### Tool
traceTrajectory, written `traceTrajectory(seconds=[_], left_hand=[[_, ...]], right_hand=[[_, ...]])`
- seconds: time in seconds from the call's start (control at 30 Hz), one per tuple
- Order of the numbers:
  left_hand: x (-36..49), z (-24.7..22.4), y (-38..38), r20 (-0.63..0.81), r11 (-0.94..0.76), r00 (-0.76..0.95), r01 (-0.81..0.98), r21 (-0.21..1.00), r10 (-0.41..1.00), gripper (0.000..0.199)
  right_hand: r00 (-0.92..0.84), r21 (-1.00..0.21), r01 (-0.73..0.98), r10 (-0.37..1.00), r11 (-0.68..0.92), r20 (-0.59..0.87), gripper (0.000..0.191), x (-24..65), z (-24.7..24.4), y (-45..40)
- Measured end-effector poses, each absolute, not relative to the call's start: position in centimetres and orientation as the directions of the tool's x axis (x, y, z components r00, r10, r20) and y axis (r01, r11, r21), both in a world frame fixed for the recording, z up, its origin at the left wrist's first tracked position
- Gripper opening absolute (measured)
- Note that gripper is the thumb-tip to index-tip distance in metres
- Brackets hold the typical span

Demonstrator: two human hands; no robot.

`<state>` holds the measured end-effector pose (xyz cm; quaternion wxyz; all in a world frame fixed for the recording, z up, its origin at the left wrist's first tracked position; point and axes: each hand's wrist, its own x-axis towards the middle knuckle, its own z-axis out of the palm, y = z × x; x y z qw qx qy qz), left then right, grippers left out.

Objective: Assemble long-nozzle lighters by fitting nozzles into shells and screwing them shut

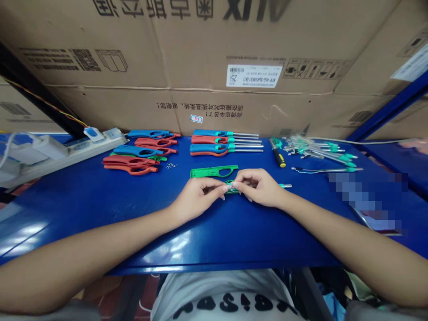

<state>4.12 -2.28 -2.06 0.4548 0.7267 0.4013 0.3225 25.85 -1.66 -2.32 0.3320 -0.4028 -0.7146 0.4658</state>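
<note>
Both hands meet over a green lighter body [230, 191] on the blue table. My left hand [203, 196] pinches its left part with thumb and fingers. My right hand [257, 186] has its fingers closed at the same piece, near a small pale part between the fingertips. A metal tube end with a teal collar [286, 185] sticks out to the right, past my right hand. Just behind lies a green handle shell [214, 171], its loop to the right. The fingers hide most of the piece between them.
Coloured handle shells [133, 162] lie at the left, with small pins [171, 166] nearby. Lighters with metal tubes [214, 149] are stacked behind. To the right are a screwdriver [278, 156] and a pile of tube assemblies [317, 149]. A power strip [80, 149] and cardboard boxes [200, 53] stand beyond.
</note>
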Motion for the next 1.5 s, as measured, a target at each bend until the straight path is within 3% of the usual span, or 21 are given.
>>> traceTrajectory(seconds=[0.2, 0.43, 0.83, 1.0, 1.5], left_hand=[[4.15, -1.79, -2.12, 0.11, -0.253, 0.465, 0.256, 0.933, 0.879, 0.024], [4.0, -2.14, -1.96, 0.13, -0.297, 0.485, 0.284, 0.912, 0.865, 0.026], [3.87, -2.11, -1.6, 0.035, -0.17, 0.46, 0.256, 0.952, 0.887, 0.033], [3.71, -2.29, -1.49, 0.048, -0.174, 0.463, 0.234, 0.956, 0.885, 0.031], [3.81, -1.89, -1.89, 0.082, -0.264, 0.501, 0.304, 0.915, 0.862, 0.035]], right_hand=[[-0.462, -0.96, 0.238, 0.887, 0.145, 0.02, 0.036, 26.02, -2.21, -1.44], [-0.448, -0.947, 0.265, 0.892, 0.184, 0.049, 0.036, 25.69, -2.19, -1.55], [-0.405, -0.971, 0.196, 0.913, 0.136, 0.045, 0.041, 25.49, -2.01, -1.24], [-0.407, -0.969, 0.165, 0.908, 0.184, 0.103, 0.037, 25.54, -1.85, -1.27], [-0.426, -0.959, 0.22, 0.902, 0.177, 0.069, 0.032, 25.57, -2.01, -1.42]])
